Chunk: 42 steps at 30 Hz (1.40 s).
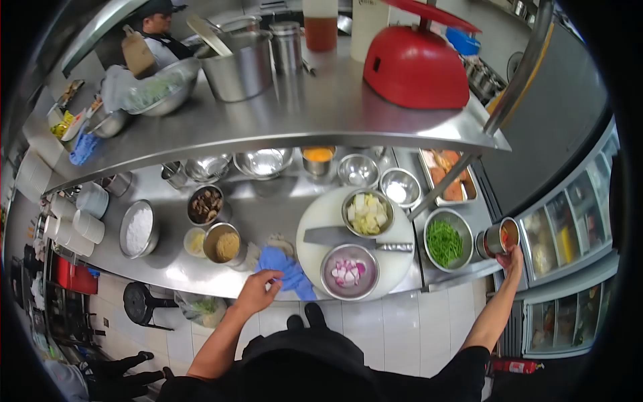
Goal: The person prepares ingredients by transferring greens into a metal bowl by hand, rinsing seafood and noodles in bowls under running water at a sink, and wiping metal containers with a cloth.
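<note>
At the right end of the counter, my right hand (pixel 514 260) grips a steel cup (pixel 494 240) with something red in it, tilted beside a bowl of chopped greens (pixel 444 242). My left hand (pixel 260 292) hovers by a blue cloth (pixel 288 271), its fingers curled with the thumb near them and nothing visible between. On the round white board (pixel 309 221) lie a cleaver (pixel 335 236), a bowl of pale cut vegetables (pixel 367 214) and a bowl of chopped purple onion (pixel 349 271).
A steel shelf (pixel 281 120) crosses above the counter, bearing a red scale (pixel 418 67) and a pot (pixel 238 70). Bowls of white powder (pixel 138 228) and dark pieces (pixel 205 204) stand left. A glass-fronted fridge (pixel 569 228) is at right; a co-worker (pixel 157 30) stands behind the shelf.
</note>
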Available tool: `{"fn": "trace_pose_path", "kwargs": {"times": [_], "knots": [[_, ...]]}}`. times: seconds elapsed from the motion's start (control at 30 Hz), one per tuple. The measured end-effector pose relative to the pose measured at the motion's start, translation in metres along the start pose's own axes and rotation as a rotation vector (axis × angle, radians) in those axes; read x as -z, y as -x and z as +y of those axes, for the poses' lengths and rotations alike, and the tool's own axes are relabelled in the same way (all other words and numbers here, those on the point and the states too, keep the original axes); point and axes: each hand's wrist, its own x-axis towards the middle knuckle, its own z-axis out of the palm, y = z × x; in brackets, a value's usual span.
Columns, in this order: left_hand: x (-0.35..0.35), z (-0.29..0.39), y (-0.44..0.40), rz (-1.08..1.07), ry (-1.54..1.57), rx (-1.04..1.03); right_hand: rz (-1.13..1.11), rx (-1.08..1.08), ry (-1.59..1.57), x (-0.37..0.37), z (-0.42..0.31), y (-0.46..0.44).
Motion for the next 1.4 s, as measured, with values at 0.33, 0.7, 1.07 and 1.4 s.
{"fn": "trace_pose_path", "kwargs": {"times": [0.33,0.7,1.07,1.4], "knots": [[-0.046,0.055,-0.056,-0.234,0.738,0.100,0.061,0.257,0.043,-0.033,-0.047,0.135],[-0.074,0.126,-0.062,-0.828,2.079,0.629,-0.843,0.630,0.651,-0.236,-0.016,0.376],[0.010,-0.029,0.078,0.267,1.954,0.331,-1.181,0.386,0.675,-0.588,0.045,0.333],[0.047,-0.028,0.212,1.182,1.941,0.271,0.245,0.919,1.159,-0.658,0.059,0.150]]}}
